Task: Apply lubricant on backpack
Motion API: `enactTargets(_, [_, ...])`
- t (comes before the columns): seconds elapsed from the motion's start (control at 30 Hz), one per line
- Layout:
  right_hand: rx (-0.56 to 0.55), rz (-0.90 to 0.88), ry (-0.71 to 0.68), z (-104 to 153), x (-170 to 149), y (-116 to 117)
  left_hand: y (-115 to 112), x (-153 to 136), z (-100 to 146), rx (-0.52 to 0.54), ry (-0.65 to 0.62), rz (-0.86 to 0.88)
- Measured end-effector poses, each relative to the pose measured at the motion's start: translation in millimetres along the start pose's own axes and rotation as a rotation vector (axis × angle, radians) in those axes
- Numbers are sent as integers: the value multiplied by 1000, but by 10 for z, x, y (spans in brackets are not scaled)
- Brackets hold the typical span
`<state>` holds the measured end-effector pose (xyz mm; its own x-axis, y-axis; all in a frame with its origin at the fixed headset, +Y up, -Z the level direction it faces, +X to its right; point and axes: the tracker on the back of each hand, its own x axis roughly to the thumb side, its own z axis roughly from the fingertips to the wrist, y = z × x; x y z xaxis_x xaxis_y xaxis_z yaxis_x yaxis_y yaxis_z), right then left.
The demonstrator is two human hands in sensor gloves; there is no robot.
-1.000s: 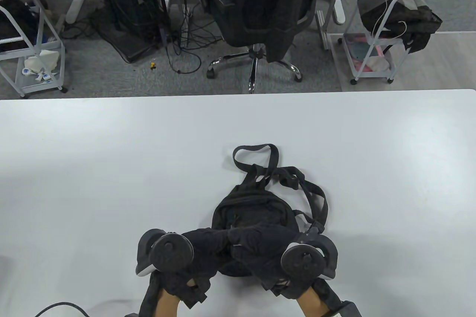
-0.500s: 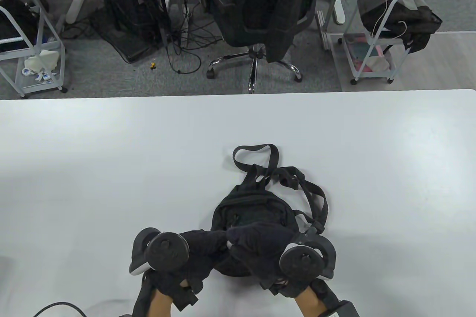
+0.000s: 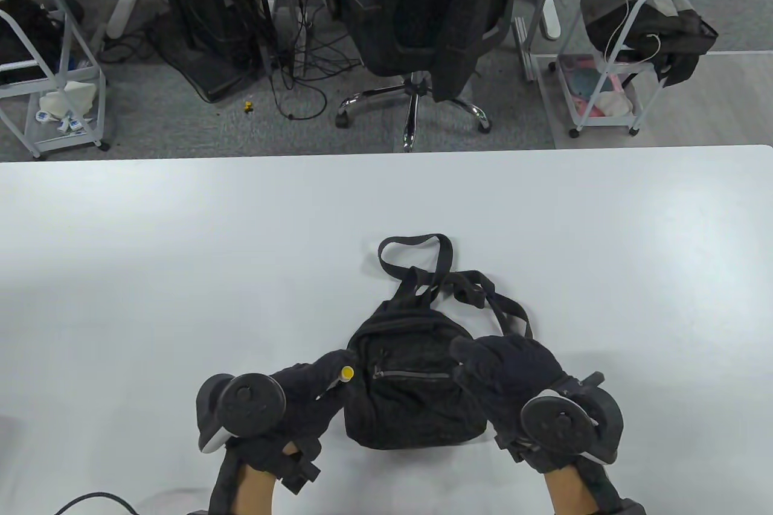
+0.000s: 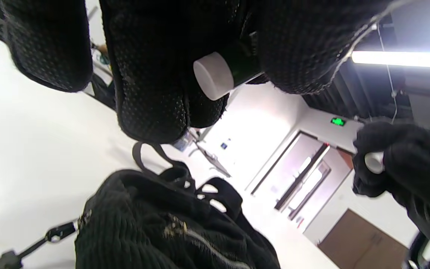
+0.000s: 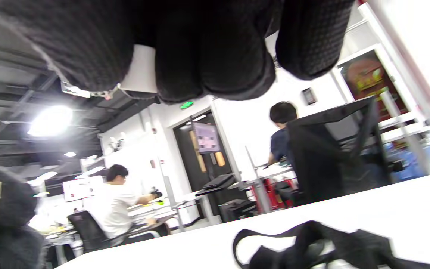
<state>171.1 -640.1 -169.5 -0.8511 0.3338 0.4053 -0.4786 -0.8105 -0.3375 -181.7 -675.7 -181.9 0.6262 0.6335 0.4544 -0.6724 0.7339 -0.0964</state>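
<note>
Here the black backpack point(image 3: 410, 382) lies flat on the white desk point(image 3: 181, 249), near its front edge, with its front zipper point(image 3: 412, 374) facing up and its straps point(image 3: 447, 279) trailing toward the far side. The left hand point(image 3: 305, 391) sits just beside the backpack's left edge, its grip clamped around a small lubricant tube point(image 3: 338, 377) whose yellow tip points up toward the bag; in the left wrist view the fingers point(image 4: 151, 71) wrap a dark green body with a white round end point(image 4: 213, 74) showing between them. The right hand point(image 3: 513, 373) hovers at the backpack's right side over the straps, fingers curled together — the left wrist view shows it pinching a small white cap point(image 4: 373, 162) well apart from the tube. From the right wrist view only curled gloved fingers point(image 5: 215, 48) are seen from below, so what they enclose cannot be told there. Beyond the desk stands a black office chair point(image 3: 423, 14), with white wheeled carts point(image 3: 610, 56) on either side.
</note>
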Motion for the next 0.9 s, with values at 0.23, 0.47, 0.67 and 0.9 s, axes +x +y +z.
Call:
enactTargets(0.23, [75, 134, 302, -65, -499, 36, 74, -85, 26, 62, 20, 6])
enactTargets(0.47, [238, 244, 660, -23, -1128, 307, 137, -95, 47, 123, 24, -22])
enactTargets(0.67, [368, 278, 879, 117, -1521, 504, 156, -91, 60, 147, 41, -52])
enactTargets(0.9, [483, 342, 952, 192, -1656, 658, 169, -90, 68, 161, 47, -73])
